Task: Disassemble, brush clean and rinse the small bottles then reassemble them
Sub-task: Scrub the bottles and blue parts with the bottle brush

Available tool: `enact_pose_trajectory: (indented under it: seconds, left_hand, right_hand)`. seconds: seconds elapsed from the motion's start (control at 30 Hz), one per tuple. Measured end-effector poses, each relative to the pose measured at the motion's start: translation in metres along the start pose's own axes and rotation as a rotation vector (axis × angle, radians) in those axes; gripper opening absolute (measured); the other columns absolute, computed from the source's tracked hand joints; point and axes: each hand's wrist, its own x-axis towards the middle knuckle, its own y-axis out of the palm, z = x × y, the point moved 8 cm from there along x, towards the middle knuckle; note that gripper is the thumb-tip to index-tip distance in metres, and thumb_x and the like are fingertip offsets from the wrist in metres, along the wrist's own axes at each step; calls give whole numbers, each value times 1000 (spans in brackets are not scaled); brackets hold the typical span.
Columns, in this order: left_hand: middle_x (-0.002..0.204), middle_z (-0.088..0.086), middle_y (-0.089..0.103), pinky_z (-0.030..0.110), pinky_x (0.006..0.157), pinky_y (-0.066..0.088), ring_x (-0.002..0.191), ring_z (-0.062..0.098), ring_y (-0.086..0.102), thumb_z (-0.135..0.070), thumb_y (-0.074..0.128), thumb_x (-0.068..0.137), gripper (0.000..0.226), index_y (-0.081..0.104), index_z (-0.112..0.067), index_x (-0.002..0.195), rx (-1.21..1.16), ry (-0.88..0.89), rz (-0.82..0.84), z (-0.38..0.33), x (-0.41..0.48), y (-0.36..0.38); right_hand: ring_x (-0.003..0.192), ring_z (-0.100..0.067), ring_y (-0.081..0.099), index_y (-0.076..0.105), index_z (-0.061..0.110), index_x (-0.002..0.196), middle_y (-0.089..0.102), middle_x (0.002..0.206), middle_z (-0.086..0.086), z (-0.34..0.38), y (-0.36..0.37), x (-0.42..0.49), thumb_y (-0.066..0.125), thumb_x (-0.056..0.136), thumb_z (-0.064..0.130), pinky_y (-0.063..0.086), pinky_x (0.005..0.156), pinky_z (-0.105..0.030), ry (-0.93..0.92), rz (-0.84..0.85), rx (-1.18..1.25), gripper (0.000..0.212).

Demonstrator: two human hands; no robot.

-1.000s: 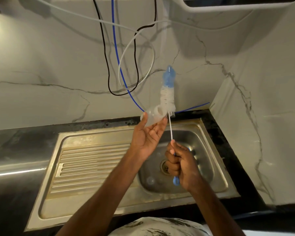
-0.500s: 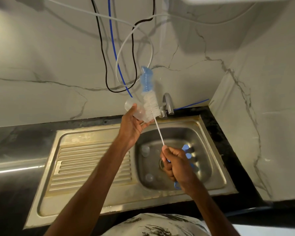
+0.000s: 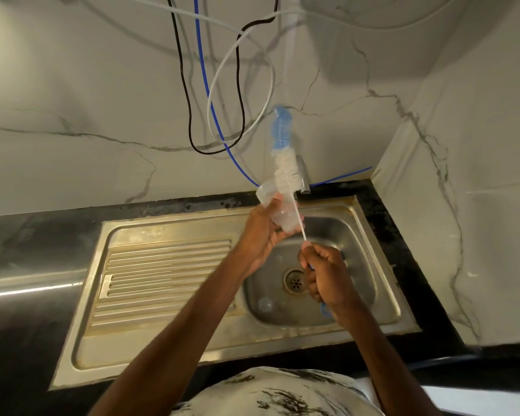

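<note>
A small clear plastic bottle (image 3: pixel 278 210) is gripped by my left hand (image 3: pixel 264 235) above the sink basin. My right hand (image 3: pixel 324 276) grips the thin white handle of a bottle brush (image 3: pixel 282 151), whose white and blue bristles stick up beside the bottle in front of the wall. The brush's wire runs down past the bottle into my fist, and its blue end loop shows below my hand. Whether the brush passes through the bottle or only beside it I cannot tell. Small clear bottle parts (image 3: pixel 264 304) lie in the basin's bottom.
The steel sink (image 3: pixel 162 274) has a ribbed drainboard on the left and a drain (image 3: pixel 294 280) in the basin. A tap (image 3: pixel 303 180) stands at the back behind the brush. Black, blue and white cables (image 3: pixel 198 85) hang down the marble wall. Black counter surrounds the sink.
Both hands and the brush have swung left and then back toward the tap. The bottle now sits lower along the brush wire, nearer my right hand.
</note>
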Motion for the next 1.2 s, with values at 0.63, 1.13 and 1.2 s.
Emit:
enact_pose_trajectory:
  seconds: [0.63,1.13,1.2]
  left_hand:
    - [119,-5,64,35,87,58,107,12,64,-33,84,82,53,54,-24,125,764,153,-227,48,15,-81]
    - [125,3,59,29,80,43,112,23,60,-41,78,82,63,44,-19,132,1490,-103,-301,171,47,-147]
    - [132,7,56,32,84,45,113,27,60,-37,71,87,65,38,-15,139,1594,-152,-261,188,59,-149]
  right_hand:
    - [36,-5,22,50,12,69,31,51,1,-31,-38,28,45,108,27,15,38,-18,21,-127,-49,42]
    - [37,-5,22,50,7,73,30,51,0,-116,-68,46,43,108,28,17,36,-16,69,-318,237,41]
    - [38,-5,21,51,4,75,28,51,2,-129,-70,52,44,107,29,13,38,-18,90,-325,258,41]
